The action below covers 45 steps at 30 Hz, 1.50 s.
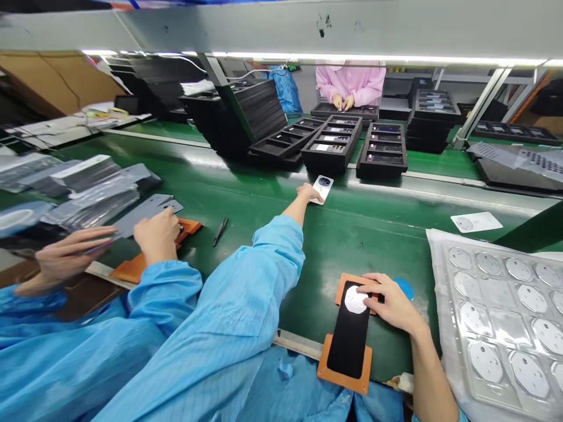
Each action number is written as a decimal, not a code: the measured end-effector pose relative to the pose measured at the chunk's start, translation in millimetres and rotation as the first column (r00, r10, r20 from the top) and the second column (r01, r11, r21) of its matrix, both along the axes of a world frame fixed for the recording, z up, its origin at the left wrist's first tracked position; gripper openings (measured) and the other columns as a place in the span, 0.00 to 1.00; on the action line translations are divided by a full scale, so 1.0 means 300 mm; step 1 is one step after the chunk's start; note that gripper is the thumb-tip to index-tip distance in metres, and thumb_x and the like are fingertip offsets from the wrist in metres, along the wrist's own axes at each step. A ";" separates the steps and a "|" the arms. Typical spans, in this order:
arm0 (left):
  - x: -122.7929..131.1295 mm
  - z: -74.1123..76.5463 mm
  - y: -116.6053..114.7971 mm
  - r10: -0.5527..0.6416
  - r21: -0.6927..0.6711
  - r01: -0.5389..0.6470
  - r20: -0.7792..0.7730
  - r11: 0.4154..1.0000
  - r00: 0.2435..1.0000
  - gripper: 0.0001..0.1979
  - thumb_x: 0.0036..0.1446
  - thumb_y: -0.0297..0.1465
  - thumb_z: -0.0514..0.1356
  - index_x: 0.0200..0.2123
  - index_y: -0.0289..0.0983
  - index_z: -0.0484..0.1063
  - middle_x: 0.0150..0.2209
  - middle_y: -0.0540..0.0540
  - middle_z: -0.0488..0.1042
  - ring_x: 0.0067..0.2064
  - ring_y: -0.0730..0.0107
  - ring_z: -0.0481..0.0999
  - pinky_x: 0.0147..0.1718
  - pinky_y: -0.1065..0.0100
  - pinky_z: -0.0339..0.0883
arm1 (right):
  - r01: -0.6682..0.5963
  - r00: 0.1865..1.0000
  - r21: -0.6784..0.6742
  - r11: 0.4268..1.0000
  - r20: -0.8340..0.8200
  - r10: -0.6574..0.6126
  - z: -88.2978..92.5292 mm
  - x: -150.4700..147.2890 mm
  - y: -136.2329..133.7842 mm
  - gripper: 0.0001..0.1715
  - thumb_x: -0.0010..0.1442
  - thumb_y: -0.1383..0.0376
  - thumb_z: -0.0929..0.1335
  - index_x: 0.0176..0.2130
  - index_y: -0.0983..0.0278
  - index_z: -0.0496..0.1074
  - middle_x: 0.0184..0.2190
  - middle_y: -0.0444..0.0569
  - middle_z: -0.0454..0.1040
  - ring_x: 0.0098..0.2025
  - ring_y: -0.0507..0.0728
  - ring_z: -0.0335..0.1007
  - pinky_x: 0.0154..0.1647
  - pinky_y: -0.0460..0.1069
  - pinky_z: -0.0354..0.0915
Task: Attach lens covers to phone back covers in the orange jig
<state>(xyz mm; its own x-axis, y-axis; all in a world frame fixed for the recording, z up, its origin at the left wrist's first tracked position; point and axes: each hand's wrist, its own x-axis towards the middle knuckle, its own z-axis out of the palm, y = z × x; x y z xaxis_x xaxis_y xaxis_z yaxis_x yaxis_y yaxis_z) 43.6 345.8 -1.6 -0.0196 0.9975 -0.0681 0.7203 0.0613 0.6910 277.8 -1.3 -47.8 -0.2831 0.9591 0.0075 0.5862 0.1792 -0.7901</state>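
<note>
My left hand (309,192) is stretched out over the green bench, its fingers closed on the edge of a white phone back cover (324,183) with a round dark camera ring. Near the bench's front edge, my right hand (391,302) lies with fingers extended over an orange fixture (344,380). A black phone-sized panel (349,343) rests in that fixture. On the panel's upper end is a white eight-sided piece (355,299), which my right fingertips touch. A blue disc (403,288) lies partly behind this hand.
On the right stands a clear blister tray (501,305) of white eight-sided pieces, with another white cover (476,222) behind it. Black trays (332,142) line the back. Tweezers (220,231) lie left of my arm, beside a co-worker's hands (157,234). Someone in pink (352,82) sits opposite.
</note>
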 end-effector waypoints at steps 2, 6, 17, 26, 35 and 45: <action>0.014 0.022 -0.034 0.015 -0.017 -0.014 0.034 1.000 0.999 0.34 0.31 0.31 0.80 0.41 0.29 0.70 0.44 0.32 0.76 0.49 0.50 0.73 0.42 0.59 0.69 | 0.005 1.000 0.011 1.000 -0.003 -0.005 -0.002 -0.002 -0.004 0.18 0.60 0.70 0.70 0.47 0.52 0.81 0.58 0.50 0.73 0.60 0.64 0.70 0.60 0.64 0.68; 0.054 0.088 -0.155 -0.100 0.064 0.092 0.145 0.994 0.984 0.17 0.44 0.33 0.73 0.35 0.31 0.74 0.34 0.42 0.77 0.38 0.61 0.75 0.37 0.65 0.68 | 0.074 0.997 0.153 0.986 -0.045 -0.067 -0.003 -0.010 -0.006 0.19 0.62 0.67 0.70 0.52 0.51 0.78 0.61 0.51 0.70 0.63 0.64 0.66 0.63 0.65 0.67; 0.106 0.208 -0.825 -0.680 0.317 0.603 0.386 0.732 0.623 0.19 0.54 0.42 0.67 0.20 0.35 0.70 0.25 0.49 0.70 0.28 0.72 0.67 0.27 0.70 0.61 | 0.364 0.864 0.043 0.931 -0.390 -0.319 0.054 -0.025 -0.025 0.24 0.60 0.51 0.72 0.52 0.61 0.76 0.41 0.50 0.80 0.41 0.60 0.77 0.45 0.55 0.74; 0.162 -0.014 -0.947 -0.442 -0.036 0.632 0.683 0.774 0.581 0.22 0.56 0.49 0.64 0.26 0.34 0.73 0.16 0.51 0.68 0.17 0.75 0.66 0.16 0.73 0.59 | 0.233 0.792 -0.166 0.958 -0.539 -0.286 0.035 -0.045 -0.024 0.22 0.53 0.48 0.76 0.27 0.64 0.77 0.21 0.43 0.71 0.23 0.51 0.62 0.25 0.46 0.61; 0.177 -0.079 -0.910 -0.245 -0.032 0.476 0.826 0.879 0.508 0.24 0.55 0.51 0.66 0.29 0.33 0.76 0.20 0.47 0.75 0.18 0.72 0.71 0.19 0.71 0.67 | 0.581 0.788 0.112 0.806 -0.322 -0.524 0.050 -0.064 -0.014 0.22 0.67 0.48 0.64 0.37 0.62 0.74 0.32 0.49 0.76 0.33 0.57 0.71 0.36 0.52 0.69; 0.206 -0.169 -0.986 -0.496 0.315 0.398 0.691 0.861 0.526 0.23 0.69 0.46 0.54 0.51 0.35 0.78 0.47 0.40 0.82 0.48 0.58 0.82 0.52 0.59 0.75 | 0.626 0.763 0.557 0.545 -0.293 -0.576 0.035 -0.131 -0.002 0.06 0.66 0.63 0.69 0.39 0.62 0.76 0.37 0.51 0.79 0.41 0.57 0.77 0.44 0.53 0.74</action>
